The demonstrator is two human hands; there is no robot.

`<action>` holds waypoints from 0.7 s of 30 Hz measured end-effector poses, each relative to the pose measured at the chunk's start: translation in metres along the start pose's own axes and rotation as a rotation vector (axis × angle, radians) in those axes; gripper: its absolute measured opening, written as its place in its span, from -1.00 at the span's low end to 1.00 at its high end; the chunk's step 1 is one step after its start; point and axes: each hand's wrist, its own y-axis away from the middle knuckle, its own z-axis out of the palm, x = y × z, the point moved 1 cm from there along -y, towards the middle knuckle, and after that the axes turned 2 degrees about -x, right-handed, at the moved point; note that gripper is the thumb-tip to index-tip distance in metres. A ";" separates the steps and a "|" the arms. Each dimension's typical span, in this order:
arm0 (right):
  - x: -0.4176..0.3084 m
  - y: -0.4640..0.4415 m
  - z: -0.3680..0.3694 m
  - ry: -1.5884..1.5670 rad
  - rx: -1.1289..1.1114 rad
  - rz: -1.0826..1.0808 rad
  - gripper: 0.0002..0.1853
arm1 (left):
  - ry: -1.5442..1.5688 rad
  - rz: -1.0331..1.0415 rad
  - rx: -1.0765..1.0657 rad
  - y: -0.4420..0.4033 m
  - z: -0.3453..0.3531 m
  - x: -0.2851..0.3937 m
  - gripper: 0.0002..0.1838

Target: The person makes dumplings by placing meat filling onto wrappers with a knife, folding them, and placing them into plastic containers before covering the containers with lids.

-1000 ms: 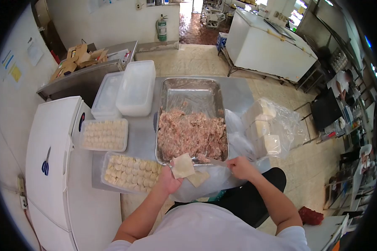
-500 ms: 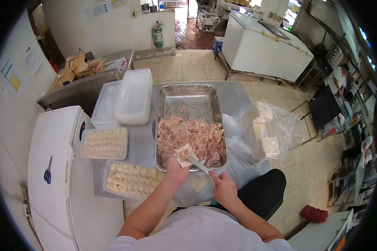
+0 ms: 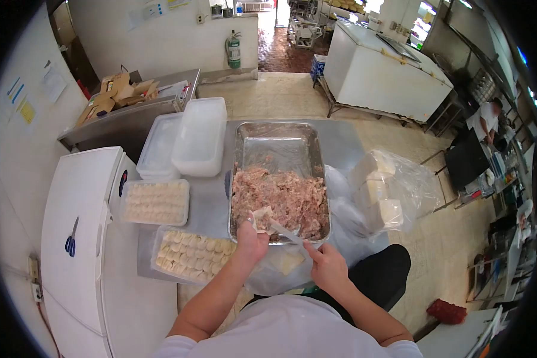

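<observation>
My left hand (image 3: 252, 240) holds a square dumpling wrapper (image 3: 261, 218) with some filling on it, over the near edge of a steel tray (image 3: 237, 149). Ground meat filling (image 3: 280, 194) covers the near part of that tray. Gripped in my right hand (image 3: 328, 265) is a flat spreading knife (image 3: 287, 232), its blade tip at the wrapper. Another wrapper (image 3: 290, 261) lies on plastic by the tray's near side. To the left, a plastic container (image 3: 156, 256) holds rows of filled dumplings (image 3: 194, 253).
A second container of dumplings (image 3: 155, 201) and lidded plastic boxes (image 3: 200, 137) stand on the left of the table. Bagged stacks of wrappers (image 3: 390, 213) sit at the right. A white freezer (image 3: 77, 238) with scissors (image 3: 71, 238) flanks the left. Another person (image 3: 484, 122) is at far right.
The knife has shifted slightly at the wrapper, which looks more folded up around the filling. The whole view has moved a little, so everything sits slightly further right.
</observation>
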 end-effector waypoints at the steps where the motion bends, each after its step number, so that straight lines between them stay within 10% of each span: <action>1: -0.001 0.002 0.000 -0.021 0.003 0.009 -0.43 | 0.007 0.000 -0.012 0.000 -0.003 0.001 -0.54; 10: -0.006 -0.007 0.026 0.029 -0.071 -0.012 -0.46 | -0.144 -0.095 -0.163 0.004 0.005 0.000 -0.50; 13: 0.009 -0.006 0.040 -0.511 -0.188 0.177 -0.50 | -0.194 -0.226 -0.193 0.031 0.024 0.023 -0.52; 16: 0.015 -0.006 0.049 -1.143 -0.403 0.566 -0.53 | -0.730 -0.192 -0.300 0.028 0.011 0.055 -0.65; 21: 0.002 -0.006 0.025 -0.662 -0.248 0.142 -0.55 | -1.530 0.051 -0.480 0.037 0.018 0.060 -0.69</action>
